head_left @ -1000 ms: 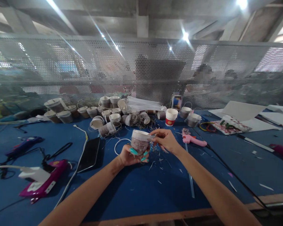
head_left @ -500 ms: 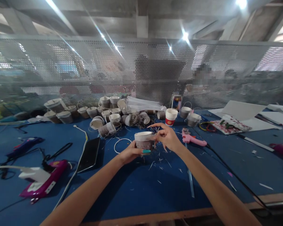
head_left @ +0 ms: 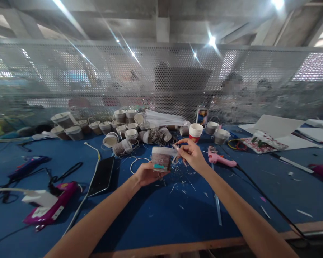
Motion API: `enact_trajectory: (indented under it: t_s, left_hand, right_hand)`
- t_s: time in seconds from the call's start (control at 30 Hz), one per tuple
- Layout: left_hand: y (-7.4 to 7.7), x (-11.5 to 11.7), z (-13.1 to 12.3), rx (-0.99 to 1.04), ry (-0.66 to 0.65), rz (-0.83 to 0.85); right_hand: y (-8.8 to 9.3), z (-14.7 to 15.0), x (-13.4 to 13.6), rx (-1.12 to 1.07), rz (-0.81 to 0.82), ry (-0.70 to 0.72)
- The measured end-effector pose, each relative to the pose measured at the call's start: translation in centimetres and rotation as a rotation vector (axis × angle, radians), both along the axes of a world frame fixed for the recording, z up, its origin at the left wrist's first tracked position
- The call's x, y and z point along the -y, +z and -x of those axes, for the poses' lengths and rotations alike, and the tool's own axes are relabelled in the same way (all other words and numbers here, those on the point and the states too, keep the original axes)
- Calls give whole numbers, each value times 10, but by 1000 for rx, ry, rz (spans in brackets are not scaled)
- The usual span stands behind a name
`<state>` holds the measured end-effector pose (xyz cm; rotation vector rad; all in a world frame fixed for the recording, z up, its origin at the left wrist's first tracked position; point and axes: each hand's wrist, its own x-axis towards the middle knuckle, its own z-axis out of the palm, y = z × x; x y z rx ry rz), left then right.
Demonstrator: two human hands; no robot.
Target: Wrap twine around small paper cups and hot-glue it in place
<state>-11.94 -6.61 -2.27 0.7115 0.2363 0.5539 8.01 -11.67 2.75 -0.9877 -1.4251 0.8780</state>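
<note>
My left hand (head_left: 145, 175) is wrapped round a small cup (head_left: 162, 157) wound with grey-brown cord, with a white band about its rim. The cup is tipped so that its side faces me, and my thumb presses on the cord. From the rim a white strip (head_left: 172, 152) sticks out to the right. Its end lies in the pinched fingertips of my right hand (head_left: 191, 154). Below the hands, thin white scraps (head_left: 183, 191) lie scattered on the blue table (head_left: 156, 222).
Several cord-wrapped cups (head_left: 120, 129) crowd the back, beside a bundle of white strips (head_left: 163, 119). White paper cups (head_left: 196, 131) stand stacked beyond my right hand. A pink glue gun (head_left: 221, 159) lies rightward. Leftward are a phone (head_left: 101, 177) and a purple power strip (head_left: 54, 211).
The cup has tipped, its opening turning away and its side coming into view. My right fingers have closed from a loose spread into a pinch on the white strip.
</note>
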Motion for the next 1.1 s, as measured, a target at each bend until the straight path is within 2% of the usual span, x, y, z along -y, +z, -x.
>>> enact_trajectory:
  t_s: [0.1, 0.2, 0.4, 0.67, 0.9, 1.1]
  left_hand:
    - [-1, -1, -1, -3, 62, 14]
    - [1, 1, -3, -8, 69, -5]
    - [11, 6, -3, 18, -96, -50]
    - [-2, -6, 5, 5, -149, 24]
    - [-2, -2, 1, -34, -58, 5]
    - [2, 6, -8, -87, 11, 7]
  right_hand:
    - [-1, -1, -1, -15, -3, 2]
    - [-3, -1, -2, -12, 1, 3]
    - [-5, 0, -2, 13, -2, -29]
    - [-8, 2, -1, 86, -56, -59]
    - [-5, 6, 4, 160, -131, -106]
    - [-4, 13, 10, 221, -232, -296]
